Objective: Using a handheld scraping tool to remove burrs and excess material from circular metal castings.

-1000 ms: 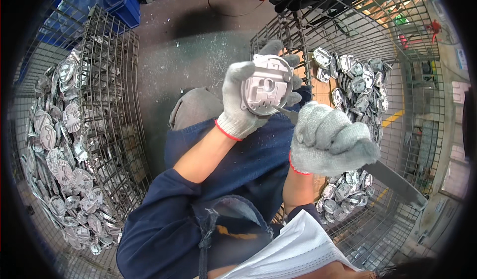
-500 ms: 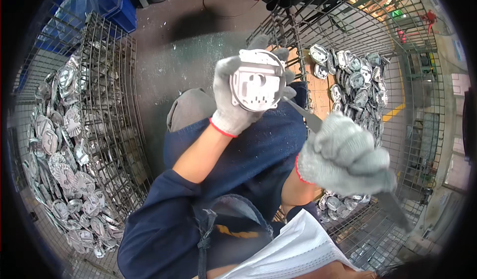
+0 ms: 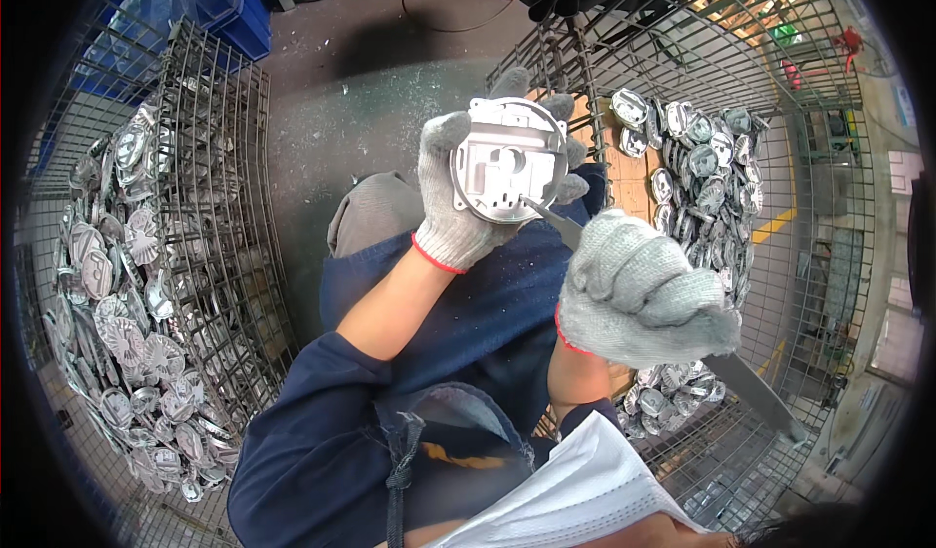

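Near the middle of the frame, the gloved left hand (image 3: 450, 218) has its fingers spread around the rim of a round silver casting (image 3: 492, 158), grasping it with the recessed face showing. Just to the lower right, the gloved right hand (image 3: 643, 293) has its fingers clenched around a long flat metal tool (image 3: 756, 394), whose narrow tip overlaps the casting's lower right part, though contact cannot be told. Piled castings fill a wire basket (image 3: 168, 158) at frame left, and more castings (image 3: 707, 163) lie at right.
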The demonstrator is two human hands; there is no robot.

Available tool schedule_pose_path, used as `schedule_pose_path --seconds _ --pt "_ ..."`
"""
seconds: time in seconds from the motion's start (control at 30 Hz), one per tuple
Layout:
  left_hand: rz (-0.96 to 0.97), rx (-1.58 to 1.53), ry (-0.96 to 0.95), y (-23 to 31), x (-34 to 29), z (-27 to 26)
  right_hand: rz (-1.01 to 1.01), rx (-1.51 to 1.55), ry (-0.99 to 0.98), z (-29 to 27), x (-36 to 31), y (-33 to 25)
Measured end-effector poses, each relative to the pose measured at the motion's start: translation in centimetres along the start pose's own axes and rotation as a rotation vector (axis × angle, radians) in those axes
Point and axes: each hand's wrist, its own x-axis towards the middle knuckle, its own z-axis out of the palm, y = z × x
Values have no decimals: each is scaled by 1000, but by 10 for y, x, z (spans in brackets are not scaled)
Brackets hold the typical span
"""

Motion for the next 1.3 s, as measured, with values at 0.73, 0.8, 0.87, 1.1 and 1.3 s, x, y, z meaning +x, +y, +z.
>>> schedule_pose_path --seconds 0.73,0.8,0.87,1.1,1.3 --pt "134 173 350 -26 1 2 79 -171 609 11 15 23" --pt "50 211 308 -20 1 2 124 -22 310 3 11 17" --pt "-82 165 240 -15 3 3 223 61 237 -5 12 12" --pt "33 256 42 -10 5 3 -78 53 53 3 15 -6" --pt "-69 90 -100 -5 3 0 -152 23 -44 -11 14 -41"
